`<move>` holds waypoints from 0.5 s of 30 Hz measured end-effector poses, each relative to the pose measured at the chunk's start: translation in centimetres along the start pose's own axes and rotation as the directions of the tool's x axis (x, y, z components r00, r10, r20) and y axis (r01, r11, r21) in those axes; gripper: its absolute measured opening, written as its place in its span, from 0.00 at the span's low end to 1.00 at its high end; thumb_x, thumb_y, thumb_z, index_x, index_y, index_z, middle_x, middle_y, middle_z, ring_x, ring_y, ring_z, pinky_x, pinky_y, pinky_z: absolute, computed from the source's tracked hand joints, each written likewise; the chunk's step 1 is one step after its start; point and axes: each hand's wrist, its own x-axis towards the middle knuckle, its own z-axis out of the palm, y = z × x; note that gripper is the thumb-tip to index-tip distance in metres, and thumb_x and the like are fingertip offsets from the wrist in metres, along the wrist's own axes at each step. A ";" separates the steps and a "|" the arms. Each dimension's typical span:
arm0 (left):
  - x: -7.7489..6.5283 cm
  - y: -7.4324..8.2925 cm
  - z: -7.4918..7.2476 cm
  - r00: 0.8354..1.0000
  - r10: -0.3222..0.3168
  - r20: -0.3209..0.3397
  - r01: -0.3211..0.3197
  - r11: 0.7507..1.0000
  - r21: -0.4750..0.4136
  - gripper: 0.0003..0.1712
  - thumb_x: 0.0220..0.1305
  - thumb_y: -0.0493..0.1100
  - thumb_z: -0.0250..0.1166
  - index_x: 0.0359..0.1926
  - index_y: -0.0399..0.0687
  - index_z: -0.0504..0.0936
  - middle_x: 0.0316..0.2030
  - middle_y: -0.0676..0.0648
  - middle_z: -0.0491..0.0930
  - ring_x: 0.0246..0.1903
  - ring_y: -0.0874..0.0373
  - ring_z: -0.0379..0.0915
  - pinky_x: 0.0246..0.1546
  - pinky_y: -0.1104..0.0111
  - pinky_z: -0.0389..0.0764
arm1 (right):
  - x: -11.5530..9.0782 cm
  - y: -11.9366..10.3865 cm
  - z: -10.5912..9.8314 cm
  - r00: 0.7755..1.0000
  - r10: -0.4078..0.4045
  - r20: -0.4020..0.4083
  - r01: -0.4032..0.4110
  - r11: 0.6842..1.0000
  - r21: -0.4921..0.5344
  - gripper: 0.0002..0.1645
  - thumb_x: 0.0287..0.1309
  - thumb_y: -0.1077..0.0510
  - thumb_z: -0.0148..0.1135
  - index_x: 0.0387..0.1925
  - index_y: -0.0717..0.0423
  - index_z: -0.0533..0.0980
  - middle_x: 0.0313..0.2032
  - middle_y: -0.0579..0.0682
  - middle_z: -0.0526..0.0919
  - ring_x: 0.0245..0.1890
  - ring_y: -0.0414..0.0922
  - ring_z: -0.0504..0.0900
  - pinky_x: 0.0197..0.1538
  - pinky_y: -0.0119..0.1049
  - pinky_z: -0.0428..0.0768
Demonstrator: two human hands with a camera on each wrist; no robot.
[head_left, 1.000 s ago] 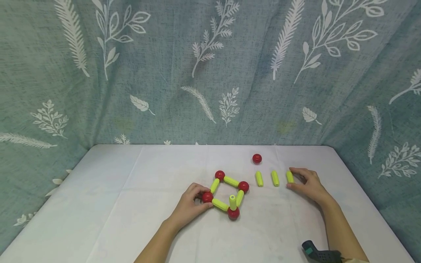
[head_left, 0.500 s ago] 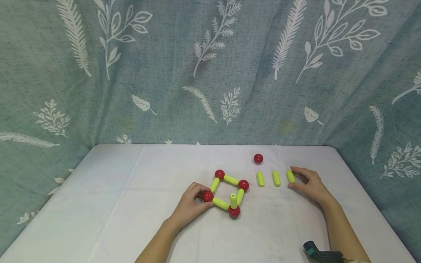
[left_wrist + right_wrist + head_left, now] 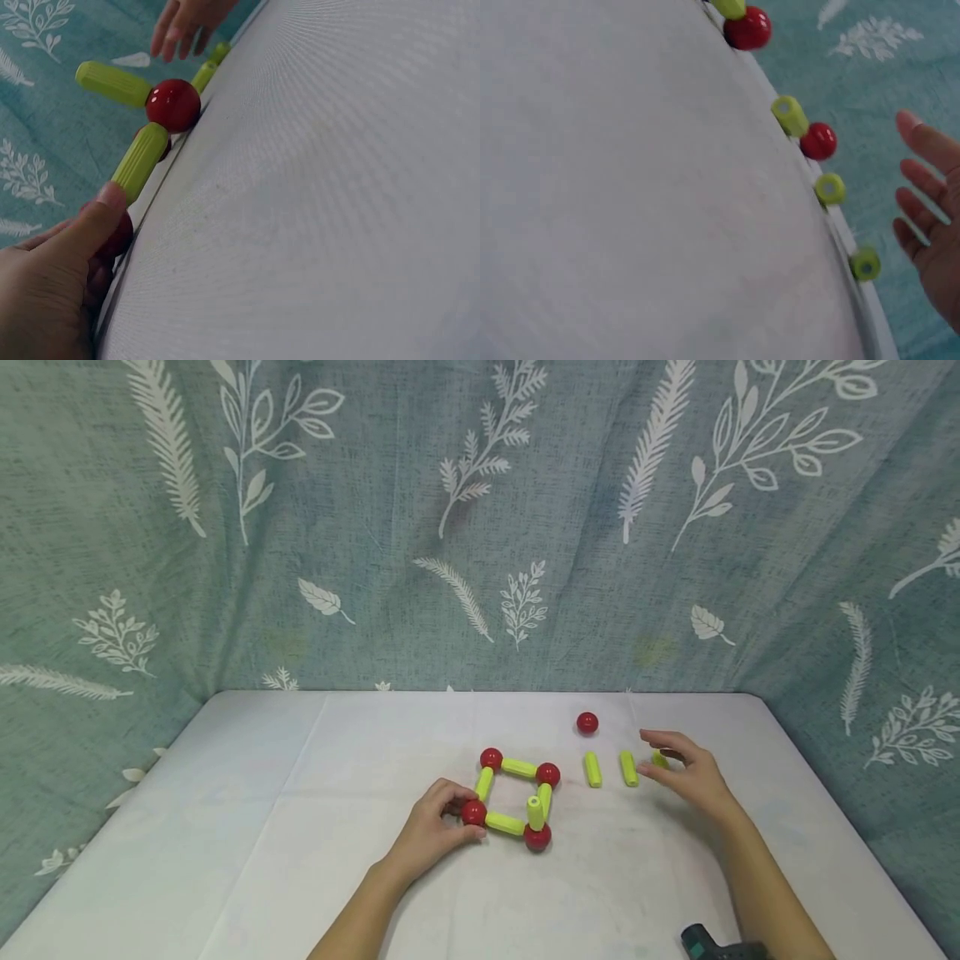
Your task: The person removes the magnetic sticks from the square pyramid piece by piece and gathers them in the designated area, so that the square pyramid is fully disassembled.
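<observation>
In the head view, my left hand (image 3: 437,820) grips the red ball (image 3: 473,812) at the left corner of a square. Yellow-green rods (image 3: 505,823) and red balls make up this square, which lies on the table. One more rod (image 3: 535,812) stands up from the near corner ball (image 3: 537,837). My right hand (image 3: 692,774) has its fingers spread and holds nothing. It hovers over the rightmost loose rod (image 3: 659,760), partly hiding it. In the right wrist view, the fingers (image 3: 922,180) are apart from that rod (image 3: 866,264).
Two more loose rods, a middle one (image 3: 628,768) and a left one (image 3: 592,770), lie between the square and my right hand. A loose red ball (image 3: 587,722) sits behind them. A patterned curtain (image 3: 375,527) hangs behind the white table (image 3: 337,877).
My right hand has let go of the rightmost rod, opened and moved left and up. The square has turned slightly counterclockwise about the ball in my left hand.
</observation>
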 end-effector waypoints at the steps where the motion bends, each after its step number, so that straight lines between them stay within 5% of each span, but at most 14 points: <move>1: 0.0 -0.1 0.0 1.000 0.001 0.006 -0.001 1.000 -0.005 0.24 0.44 0.46 0.77 0.44 0.55 0.78 0.41 0.59 0.72 0.39 0.64 0.74 0.44 0.72 0.78 | 0.0 -0.5 0.3 1.000 -0.020 -0.005 0.020 1.000 0.024 0.28 0.53 0.61 0.68 0.57 0.61 0.73 0.53 0.59 0.76 0.50 0.26 0.70 0.54 0.19 0.68; 4: 0.0 -0.1 -0.1 1.000 0.005 0.021 -0.005 1.000 -0.006 0.22 0.48 0.46 0.75 0.44 0.55 0.78 0.41 0.60 0.72 0.40 0.64 0.74 0.45 0.72 0.78 | 0.0 -1.9 1.3 0.998 -0.056 0.009 0.054 0.993 0.103 0.27 0.52 0.64 0.68 0.55 0.62 0.74 0.52 0.61 0.77 0.49 0.27 0.72 0.54 0.17 0.68; 15: -0.1 0.0 -0.3 0.997 0.053 0.059 -0.054 0.999 0.004 0.21 0.50 0.50 0.74 0.45 0.55 0.80 0.40 0.59 0.74 0.39 0.64 0.72 0.44 0.71 0.77 | -0.7 -5.1 6.2 0.953 -0.117 0.281 0.047 0.968 0.246 0.27 0.51 0.64 0.68 0.56 0.61 0.74 0.52 0.59 0.77 0.49 0.53 0.77 0.55 0.47 0.76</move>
